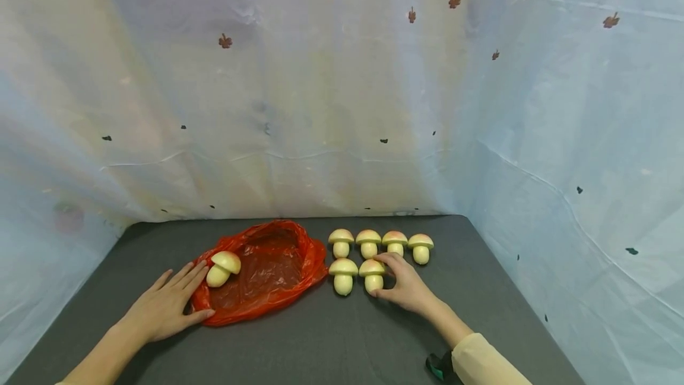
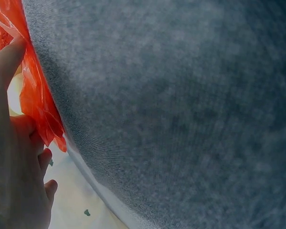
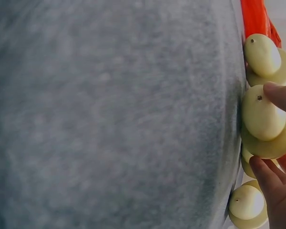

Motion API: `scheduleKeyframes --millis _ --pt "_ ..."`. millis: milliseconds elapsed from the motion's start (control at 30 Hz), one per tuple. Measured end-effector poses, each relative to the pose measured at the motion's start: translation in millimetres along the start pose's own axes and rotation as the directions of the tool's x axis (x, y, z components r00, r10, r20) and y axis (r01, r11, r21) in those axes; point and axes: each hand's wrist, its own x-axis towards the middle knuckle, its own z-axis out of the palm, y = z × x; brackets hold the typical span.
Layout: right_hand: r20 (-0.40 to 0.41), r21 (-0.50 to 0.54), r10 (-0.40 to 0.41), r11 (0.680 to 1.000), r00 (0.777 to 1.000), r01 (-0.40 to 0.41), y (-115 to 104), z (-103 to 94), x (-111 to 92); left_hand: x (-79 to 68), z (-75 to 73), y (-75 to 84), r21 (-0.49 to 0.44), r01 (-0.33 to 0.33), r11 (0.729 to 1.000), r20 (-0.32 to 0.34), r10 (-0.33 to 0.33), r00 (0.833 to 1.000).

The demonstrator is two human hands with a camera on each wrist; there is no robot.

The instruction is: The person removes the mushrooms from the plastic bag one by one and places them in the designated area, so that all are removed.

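A toy mushroom [image 1: 373,283] with a pale stem and yellow-pink cap is pinched by my right hand [image 1: 407,287], thumb at the stem and fingers at the cap. In the right wrist view, the thumb touches this mushroom's stem [image 3: 262,114]. My left hand [image 1: 165,308] lies with fairly straight fingers on the left edge of a red plastic bag [image 1: 267,306], whose mouth is spread wide. One toy mushroom [image 1: 224,267] lies tilted inside the bag's left side, beside the left fingertips. In the left wrist view, the thumb touches the red plastic [image 2: 35,95].
Another mushroom [image 1: 343,275] stands just left of the pinched one. Behind them is a row of several more mushrooms [image 1: 369,243]. The dark grey table [image 1: 299,355] is bordered by patterned plastic sheeting [image 1: 320,183] at the back and sides.
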Motion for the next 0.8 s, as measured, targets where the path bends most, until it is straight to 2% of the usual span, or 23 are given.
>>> scheduleKeyframes --millis 300,800 --pt "-0.009 -0.024 -0.002 1.000 1.000 0.002 1.0 1.2 -1.5 0.4 1.5 -0.8 0.010 -0.002 1.000 -0.003 0.002 1.000" --pt "-0.040 -0.065 -0.056 0.997 0.998 0.053 2.4 -0.3 -6.0 0.5 -0.4 -0.3 0.022 -0.003 1.000 0.002 0.003 1.000"
